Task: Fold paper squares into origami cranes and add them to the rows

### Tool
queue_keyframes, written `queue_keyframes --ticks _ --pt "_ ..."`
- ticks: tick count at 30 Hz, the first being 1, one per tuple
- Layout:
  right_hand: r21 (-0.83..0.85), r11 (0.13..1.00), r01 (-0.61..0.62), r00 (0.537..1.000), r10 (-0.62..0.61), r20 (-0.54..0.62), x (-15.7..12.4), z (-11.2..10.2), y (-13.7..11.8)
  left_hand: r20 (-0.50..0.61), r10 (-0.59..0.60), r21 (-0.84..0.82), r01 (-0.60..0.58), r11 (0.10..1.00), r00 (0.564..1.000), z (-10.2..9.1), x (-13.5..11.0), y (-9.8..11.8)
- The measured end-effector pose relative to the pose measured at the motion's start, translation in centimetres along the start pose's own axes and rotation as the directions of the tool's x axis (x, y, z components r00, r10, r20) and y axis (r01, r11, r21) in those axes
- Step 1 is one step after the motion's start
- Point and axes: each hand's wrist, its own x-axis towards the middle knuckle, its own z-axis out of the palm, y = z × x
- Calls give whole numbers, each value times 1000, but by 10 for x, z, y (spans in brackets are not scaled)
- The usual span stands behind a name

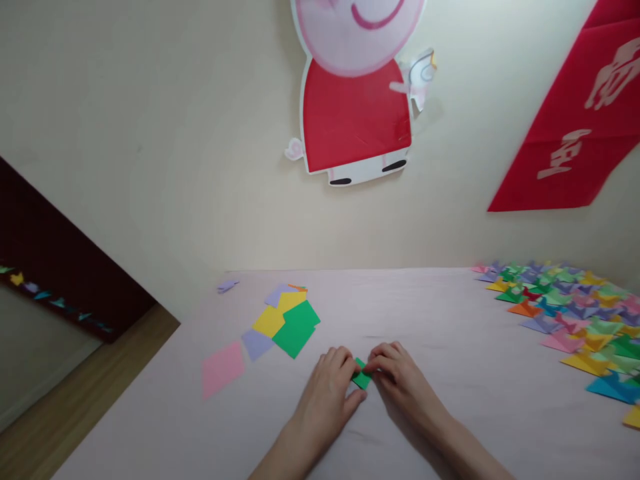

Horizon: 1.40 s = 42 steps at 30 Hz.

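Note:
A small folded green paper (361,376) lies on the pale table (450,313), pinched between both my hands. My left hand (327,393) curls its fingers over the paper's left side, thumb beside its lower edge. My right hand (400,377) presses closed fingertips onto the paper's right side. Most of the paper is hidden under the fingers.
Flat paper squares (285,320) in green, yellow, lilac and pink lie to the left of my hands. A big spread of several folded coloured paper pieces (580,313) covers the table's right end. A small lilac scrap (227,286) sits near the far left corner. The wall is close behind.

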Motion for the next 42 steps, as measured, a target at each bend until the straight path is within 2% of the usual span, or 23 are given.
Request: queue_keyframes --ticks 11,22,30,42 --pt "20 998 -65 995 63 76 -2 -7 -5 1 -19 -87 19 996 1000 1 5 -5" --pt "-21 999 -49 994 51 100 -1 -8 -6 -23 81 -52 -82 995 996 6 4 -5" --pt "-41 998 -54 992 58 112 -1 -8 -7 -55 51 -151 -59 987 997 9 7 -10" --pt "-8 997 -83 990 83 114 0 -6 -5 -46 19 -205 -28 978 999 10 5 -8"
